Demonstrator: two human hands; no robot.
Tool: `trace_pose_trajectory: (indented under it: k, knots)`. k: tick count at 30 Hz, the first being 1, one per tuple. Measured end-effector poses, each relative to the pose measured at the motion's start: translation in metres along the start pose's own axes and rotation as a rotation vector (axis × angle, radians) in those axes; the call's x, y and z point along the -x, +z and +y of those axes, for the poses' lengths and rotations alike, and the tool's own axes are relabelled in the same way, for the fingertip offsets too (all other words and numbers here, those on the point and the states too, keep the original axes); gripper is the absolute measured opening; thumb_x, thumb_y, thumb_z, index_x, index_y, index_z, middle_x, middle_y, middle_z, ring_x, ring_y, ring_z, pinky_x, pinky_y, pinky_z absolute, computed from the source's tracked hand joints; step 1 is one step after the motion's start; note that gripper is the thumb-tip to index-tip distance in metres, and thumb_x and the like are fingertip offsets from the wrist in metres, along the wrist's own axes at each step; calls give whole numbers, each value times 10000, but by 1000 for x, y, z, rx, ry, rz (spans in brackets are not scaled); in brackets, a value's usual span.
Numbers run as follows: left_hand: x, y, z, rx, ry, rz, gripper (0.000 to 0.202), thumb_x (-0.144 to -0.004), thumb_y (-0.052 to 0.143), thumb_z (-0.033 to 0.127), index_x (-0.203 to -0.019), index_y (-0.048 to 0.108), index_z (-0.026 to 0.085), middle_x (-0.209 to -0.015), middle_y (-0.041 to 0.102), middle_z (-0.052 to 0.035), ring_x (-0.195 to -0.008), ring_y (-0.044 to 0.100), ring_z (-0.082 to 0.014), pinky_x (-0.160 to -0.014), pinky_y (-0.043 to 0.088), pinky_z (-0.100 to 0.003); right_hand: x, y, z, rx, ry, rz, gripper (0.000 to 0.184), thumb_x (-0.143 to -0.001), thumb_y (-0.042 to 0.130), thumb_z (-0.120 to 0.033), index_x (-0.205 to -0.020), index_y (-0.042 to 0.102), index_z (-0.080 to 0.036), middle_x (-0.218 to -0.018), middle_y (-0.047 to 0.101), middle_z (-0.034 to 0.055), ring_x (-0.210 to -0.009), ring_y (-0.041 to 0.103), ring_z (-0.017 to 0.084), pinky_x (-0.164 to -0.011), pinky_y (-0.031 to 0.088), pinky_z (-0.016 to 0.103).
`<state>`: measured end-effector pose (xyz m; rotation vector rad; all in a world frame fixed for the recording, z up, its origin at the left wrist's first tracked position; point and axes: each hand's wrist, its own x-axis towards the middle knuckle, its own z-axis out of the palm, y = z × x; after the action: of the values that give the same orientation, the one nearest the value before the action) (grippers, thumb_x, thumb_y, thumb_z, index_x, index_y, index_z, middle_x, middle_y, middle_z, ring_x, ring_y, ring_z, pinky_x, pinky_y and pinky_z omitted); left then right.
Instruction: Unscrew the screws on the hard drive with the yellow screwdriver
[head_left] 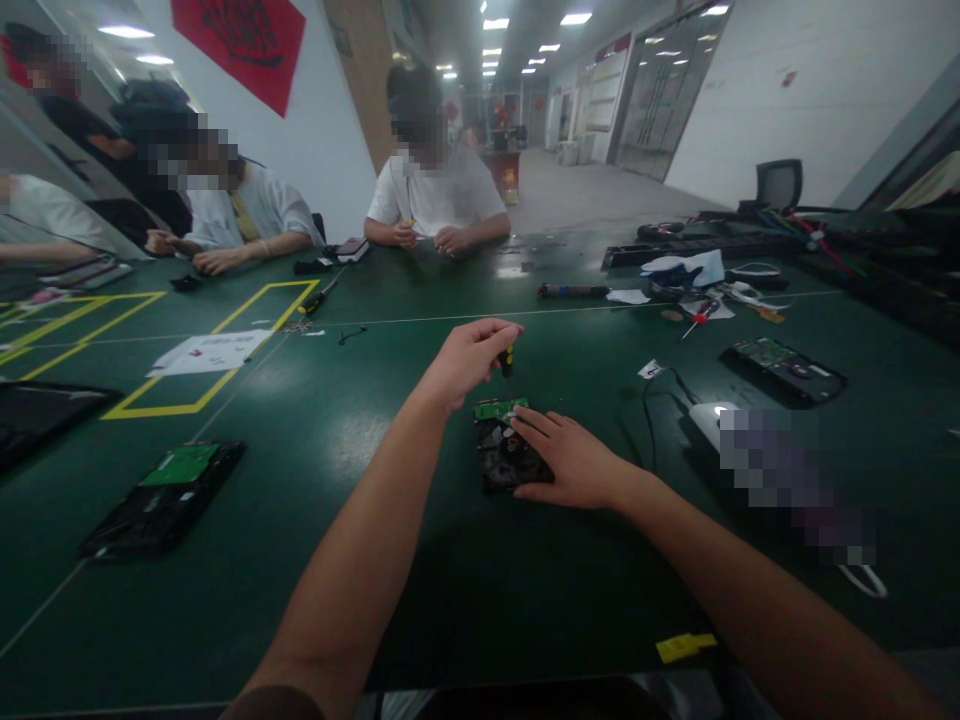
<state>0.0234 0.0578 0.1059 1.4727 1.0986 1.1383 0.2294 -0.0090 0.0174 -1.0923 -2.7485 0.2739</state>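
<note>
My left hand [474, 362] is closed round a small screwdriver [508, 362] with a black and yellow handle, held upright with its shaft pointing down. Below it on the table lies a hard drive [501, 462] with a black body and a green circuit board [491, 410] at its far end. The screwdriver's tip is too small to tell whether it touches the board. My right hand [576, 460] rests with fingers stretched out over the drive's right side, the fingertips near the board and the thumb along the near edge.
Other hard drives lie at left [161, 500] and right [787, 370]. A blurred-out long item [795, 500] with a white loop is right of my hands. Yellow tape [684, 648] marks the near edge. Tools [701, 315] and cables lie far right. People sit across the green table [315, 480].
</note>
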Motion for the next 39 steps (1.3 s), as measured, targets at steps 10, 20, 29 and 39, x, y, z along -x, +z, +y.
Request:
trace_pose_trajectory:
  k: [10,20,29,39]
  knots:
    - [1,-6,0,278,-203,-148,189,-894,688,350,-980,688,181,-1015,751,-114,-521,599,-98,-436,379,-236,0,0,0,13,-7,1,948,-844,612,-730,-1568,386,-161,-1654,326,180,-1362,492,416,-1148,370,579]
    - [-1,-12,-4,349,-295,-242,260,-921,625,398,-990,709,162,-1024,725,-123,-677,710,-164,-529,485,-246,-1,-1,0,6,0,-8,961,-841,617,-731,-1573,378,-155,-1645,343,185,-1398,460,418,-1163,356,576]
    - [-4,-11,-8,363,-294,-176,299,-959,549,409,-962,699,150,-946,723,-133,-740,735,-217,-665,578,-323,-2,-1,-1,23,-10,-10,957,-845,612,-732,-1565,389,-142,-1653,329,182,-1413,452,417,-1178,350,561]
    - [2,-8,-1,228,-228,-255,292,-922,678,414,-1016,711,140,-1041,687,-109,-678,678,-129,-588,511,-247,-1,-1,-2,12,6,-7,962,-843,608,-742,-1567,388,-147,-1648,341,177,-1399,452,426,-1155,371,568]
